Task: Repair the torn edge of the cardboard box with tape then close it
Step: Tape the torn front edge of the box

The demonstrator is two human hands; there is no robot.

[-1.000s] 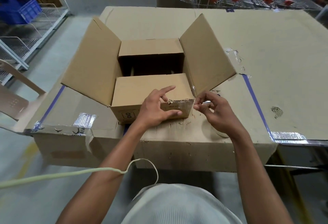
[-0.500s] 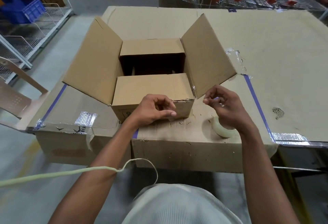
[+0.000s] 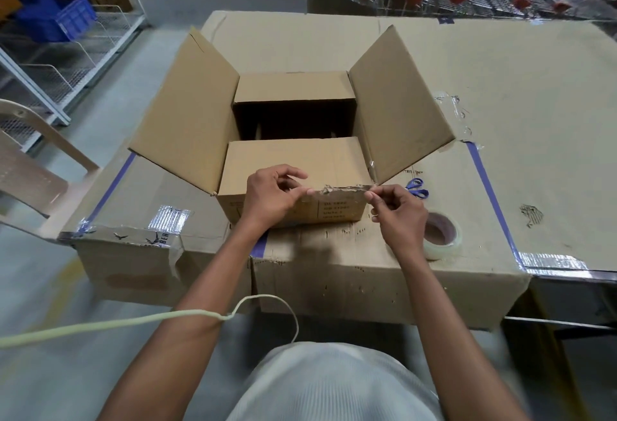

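Open box (image 3: 293, 140) on a cardboard-covered table (image 3: 534, 120), side flaps raised, near flap folded inward. The torn edge (image 3: 340, 189) runs along the box's near top rim. Left hand (image 3: 270, 197) pinches at the edge's left end, fingers curled; right hand (image 3: 397, 217) pinches at its right end; whether a tape strip spans between them cannot be told. Tape roll (image 3: 444, 237) lies just right of the right hand; blue scissors (image 3: 417, 188) lie beside the box's right corner.
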